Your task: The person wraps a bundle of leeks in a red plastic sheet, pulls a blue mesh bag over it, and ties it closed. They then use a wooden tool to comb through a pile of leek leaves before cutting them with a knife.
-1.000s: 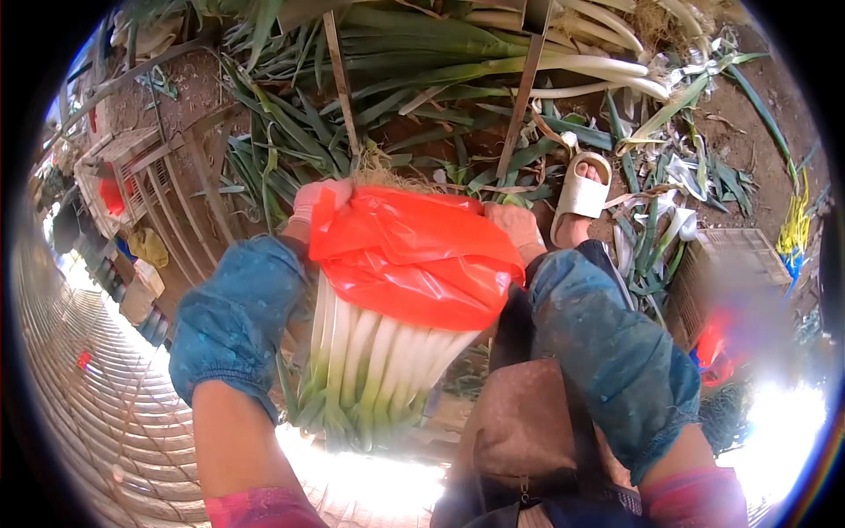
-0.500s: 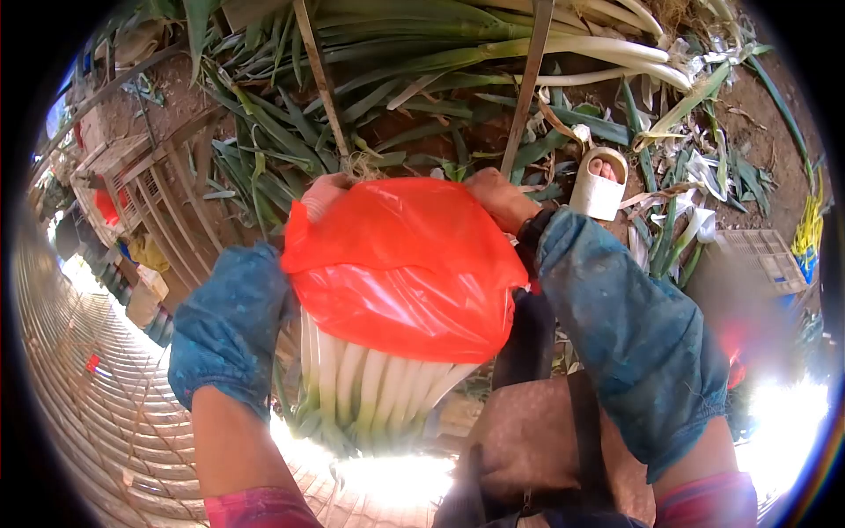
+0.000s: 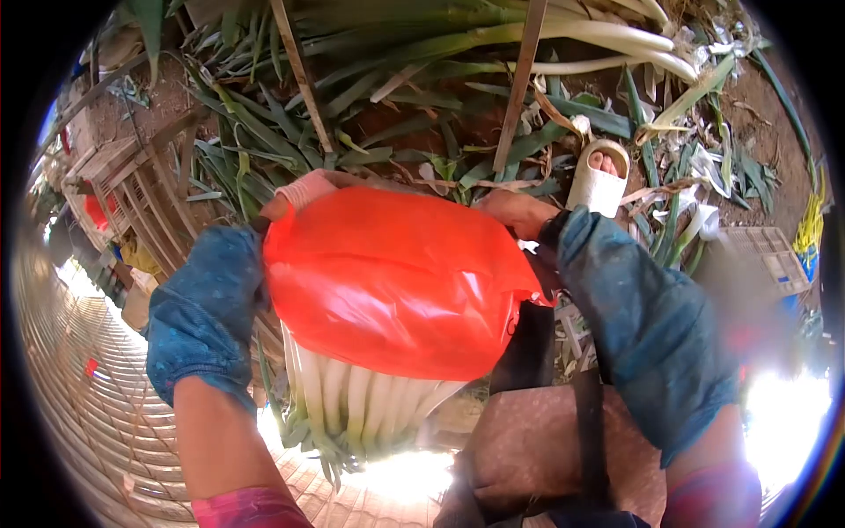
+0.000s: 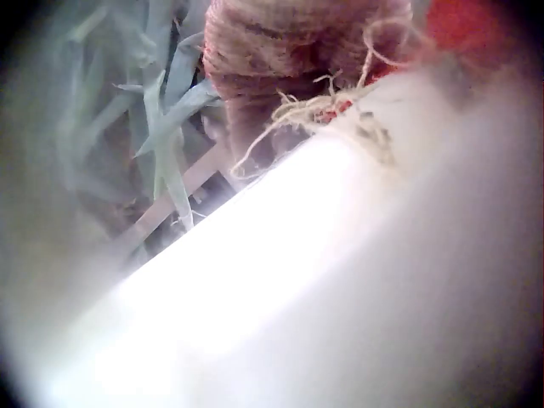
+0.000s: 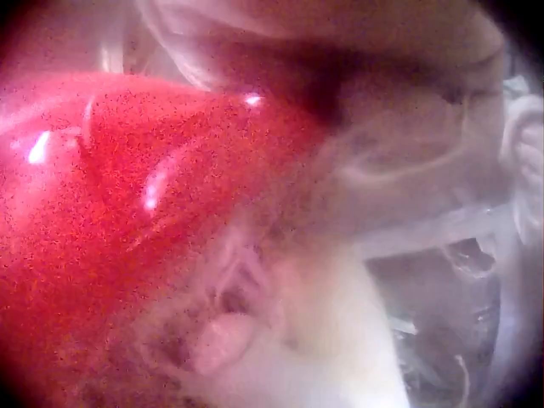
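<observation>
A red plastic bag [image 3: 396, 282] covers the root end of a bunch of leeks [image 3: 352, 400], whose white stems and green tops point toward the body. My left hand [image 3: 310, 187], in a knit glove, grips the bag's far left edge. At the far right corner, my bare right hand [image 3: 519, 211] holds the same edge. In the left wrist view the glove [image 4: 289, 42] is curled close to pale roots [image 4: 289, 119] at the end of a white stem [image 4: 229, 246]. Red plastic [image 5: 127, 187] runs up to curled fingers [image 5: 399, 153] in the blurred right wrist view.
Long leeks [image 3: 607, 40] lie on the ground at the far side, behind two thin slats [image 3: 521, 84]. Leaf scraps [image 3: 695, 176] surround a foot in a white slipper [image 3: 598, 189]. Crates stand left [image 3: 132, 176] and right [image 3: 764, 255]. Corrugated sheeting [image 3: 97, 396] is at lower left.
The bag has been spread and drawn further down over the leeks toward the body, covering more of the stems. My hands have moved wider apart along its edge, the left one shifting leftward.
</observation>
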`<state>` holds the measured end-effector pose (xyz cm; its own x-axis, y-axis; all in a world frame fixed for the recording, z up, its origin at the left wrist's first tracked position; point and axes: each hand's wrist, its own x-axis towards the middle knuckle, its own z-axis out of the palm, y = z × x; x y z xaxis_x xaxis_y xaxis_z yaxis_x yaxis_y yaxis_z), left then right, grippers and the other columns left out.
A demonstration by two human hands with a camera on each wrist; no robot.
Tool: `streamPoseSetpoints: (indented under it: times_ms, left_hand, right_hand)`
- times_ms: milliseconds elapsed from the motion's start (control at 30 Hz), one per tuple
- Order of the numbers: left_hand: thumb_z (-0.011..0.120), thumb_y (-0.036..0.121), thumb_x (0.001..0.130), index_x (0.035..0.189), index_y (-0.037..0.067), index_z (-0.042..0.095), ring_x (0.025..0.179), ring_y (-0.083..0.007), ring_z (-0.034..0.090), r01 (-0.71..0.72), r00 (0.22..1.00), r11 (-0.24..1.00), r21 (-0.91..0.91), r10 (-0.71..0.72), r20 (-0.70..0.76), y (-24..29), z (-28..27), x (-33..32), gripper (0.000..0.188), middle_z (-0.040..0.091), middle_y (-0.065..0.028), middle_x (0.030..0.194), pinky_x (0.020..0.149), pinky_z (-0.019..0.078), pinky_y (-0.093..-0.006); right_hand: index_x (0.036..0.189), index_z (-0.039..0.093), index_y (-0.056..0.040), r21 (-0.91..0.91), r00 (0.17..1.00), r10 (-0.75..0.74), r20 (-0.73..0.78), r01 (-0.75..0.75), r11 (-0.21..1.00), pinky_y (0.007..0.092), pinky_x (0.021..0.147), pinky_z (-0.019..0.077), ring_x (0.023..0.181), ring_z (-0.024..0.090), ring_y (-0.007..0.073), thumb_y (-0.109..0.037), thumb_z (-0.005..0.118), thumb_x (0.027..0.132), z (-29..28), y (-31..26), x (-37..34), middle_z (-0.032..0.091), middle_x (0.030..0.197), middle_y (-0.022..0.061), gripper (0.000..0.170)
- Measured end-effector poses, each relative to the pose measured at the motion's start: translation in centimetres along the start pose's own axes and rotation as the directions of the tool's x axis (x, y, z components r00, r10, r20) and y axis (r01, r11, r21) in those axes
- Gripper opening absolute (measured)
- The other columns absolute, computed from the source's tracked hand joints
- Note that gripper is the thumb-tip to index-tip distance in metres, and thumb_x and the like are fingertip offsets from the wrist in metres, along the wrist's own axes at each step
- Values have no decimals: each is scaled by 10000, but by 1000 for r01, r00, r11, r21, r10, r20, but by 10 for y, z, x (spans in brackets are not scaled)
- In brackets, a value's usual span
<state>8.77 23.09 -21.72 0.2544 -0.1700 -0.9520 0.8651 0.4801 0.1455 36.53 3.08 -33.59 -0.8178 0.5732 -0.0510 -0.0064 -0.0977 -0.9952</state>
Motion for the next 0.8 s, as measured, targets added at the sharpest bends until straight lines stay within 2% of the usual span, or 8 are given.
streamPoseSetpoints:
  times_ms: [100, 200, 267, 367, 533, 667, 767, 800]
  left_hand:
    - [604, 122, 801, 1089, -13, 579, 880, -138, 558, -2, 999, 998, 59, 0, 32, -5, -5, 3, 320, 618, -78, 1018, 790, 449, -290]
    - [597, 129, 805, 1090, -12, 579, 891, -139, 556, -14, 999, 994, 110, 10, 43, -8, -8, 4, 319, 616, -79, 1024, 795, 447, -291]
    - [592, 134, 807, 1091, -11, 579, 897, -140, 555, -23, 999, 989, 146, 18, 30, -9, -11, 3, 319, 614, -80, 1029, 797, 445, -292]
    - [584, 141, 811, 1092, -11, 580, 908, -142, 554, -51, 999, 976, 212, 50, 10, -14, -9, -8, 319, 611, -81, 1035, 801, 442, -293]
    - [572, 152, 818, 1094, -10, 580, 925, -144, 551, -140, 966, 959, 246, 187, -179, -29, 0, -64, 320, 607, -83, 1046, 808, 438, -295]
    - [551, 181, 833, 1139, -18, 540, 975, -158, 545, -190, 911, 930, -314, 47, -410, -19, 13, -146, 365, 561, -66, 1146, 869, 419, -312]
    - [598, 164, 773, 1158, 9, 523, 1011, -202, 543, -385, 767, 919, -80, 271, -582, -28, 43, -195, 421, 547, -86, 1169, 913, 402, -333]
    - [612, 154, 747, 1162, 25, 521, 1034, -223, 530, -351, 719, 931, 98, 335, -609, -20, 61, -209, 443, 539, -100, 1170, 924, 394, -343]
  right_hand:
    - [949, 597, -46, 44, 981, -68, -184, 77, 996, 414, 683, 440, 773, 540, 357, -97, 593, 727, 26, 4, -19, 593, 855, 124, 227]
    - [947, 597, -45, 115, 921, 137, -364, -102, 988, 389, 652, 433, 736, 533, 324, -102, 592, 740, 69, -2, -39, 589, 830, 111, 215]
    - [947, 597, -44, 247, 818, 312, -484, -214, 945, 373, 631, 429, 711, 529, 302, -105, 591, 748, 107, -17, -47, 586, 813, 103, 208]
    - [945, 597, -43, 476, 657, 544, -522, -305, 825, 348, 600, 422, 674, 522, 269, -110, 589, 760, 152, -49, -59, 582, 788, 90, 197]
    - [943, 596, -42, 758, 492, 721, -488, -170, 630, 307, 549, 410, 612, 511, 214, -117, 586, 781, 183, -93, -58, 575, 746, 69, 179]
    - [942, 596, -40, 888, 468, 767, -438, 94, 449, 274, 507, 401, 562, 503, 170, -124, 584, 798, 158, -126, -46, 569, 713, 52, 167]
    - [1008, 575, -26, 969, 464, 874, -145, 245, 30, 209, 460, 361, 517, 467, 81, -161, 584, 819, 115, -179, -36, 563, 711, 30, 233]
    - [1030, 568, -21, 949, 478, 877, -47, 295, -110, 187, 445, 348, 502, 456, 51, -173, 584, 826, 98, -197, -30, 561, 710, 22, 255]
